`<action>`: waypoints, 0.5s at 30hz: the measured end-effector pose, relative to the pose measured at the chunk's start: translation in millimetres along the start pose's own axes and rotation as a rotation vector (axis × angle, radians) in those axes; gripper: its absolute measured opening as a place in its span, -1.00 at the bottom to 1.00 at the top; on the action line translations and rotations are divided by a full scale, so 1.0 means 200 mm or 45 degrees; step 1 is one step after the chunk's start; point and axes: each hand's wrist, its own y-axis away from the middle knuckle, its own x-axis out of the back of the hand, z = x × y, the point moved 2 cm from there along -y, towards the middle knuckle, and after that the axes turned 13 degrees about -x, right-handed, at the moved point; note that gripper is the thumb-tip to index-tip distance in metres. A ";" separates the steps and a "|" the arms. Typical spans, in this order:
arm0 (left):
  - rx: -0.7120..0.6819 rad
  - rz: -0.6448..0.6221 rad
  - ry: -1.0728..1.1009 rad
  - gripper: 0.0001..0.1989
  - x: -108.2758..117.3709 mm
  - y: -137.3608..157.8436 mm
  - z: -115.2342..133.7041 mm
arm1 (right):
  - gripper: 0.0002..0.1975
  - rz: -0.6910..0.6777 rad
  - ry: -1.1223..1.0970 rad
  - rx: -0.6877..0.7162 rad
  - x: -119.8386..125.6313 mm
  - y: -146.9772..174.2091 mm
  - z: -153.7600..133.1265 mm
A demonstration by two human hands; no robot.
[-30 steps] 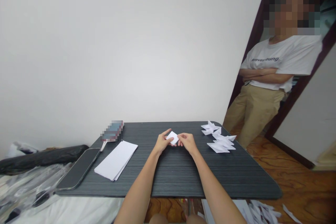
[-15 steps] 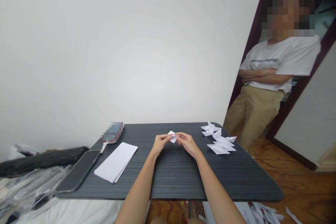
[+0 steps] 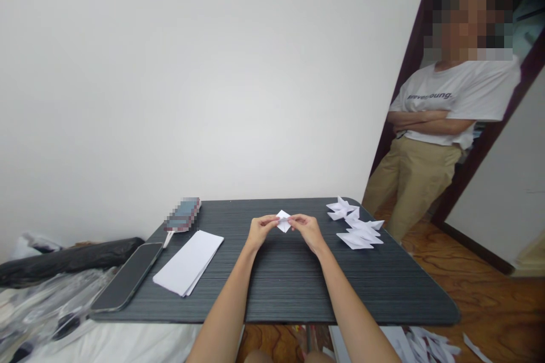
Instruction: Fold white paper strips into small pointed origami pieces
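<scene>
"Where do you have the folded paper (image 3: 283, 222)?"

"From my seat I see it squarely between the two hands, close to the middle of the far edge of the table (image 3: 289, 289). It's a small white diamond, one point towards the far edge, one towards the near edge."

"And the grip?"

"The left hand (image 3: 260, 231) pinches its left side between thumb and fingers, and the right hand (image 3: 307, 231) does the same on the right. Both grips are narrow, with the paper at the fingertips rather than in the palms. I can't tell whether its lower point touches the tabletop."

"What else is up there?"

"To the right of the right hand, well apart from it, I have a cluster of folded paper shapes (image 3: 361, 233) by the far right corner. To the left of the left hand, a stack of white sheets (image 3: 187, 265) lies slantwise, nearer the left edge. Beyond that, a phone (image 3: 128, 278) runs along the left edge down to the near left corner. The thing at the far left corner is blurred out for me."

"Anyone around?"

"A person (image 3: 443, 108) in a white T-shirt stands past the right edge, arms folded, well clear of the paper."
</scene>
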 end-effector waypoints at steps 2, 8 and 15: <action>0.040 0.053 -0.007 -0.73 0.00 0.00 0.00 | -0.80 0.023 -0.020 -0.005 0.00 0.00 0.00; 0.046 0.128 -0.034 -0.76 0.00 0.00 -0.01 | -0.81 0.022 -0.022 0.004 -0.01 0.00 0.00; 0.057 0.066 0.059 -0.73 -0.02 0.02 -0.02 | -0.77 0.028 -0.089 -0.013 -0.01 0.00 0.02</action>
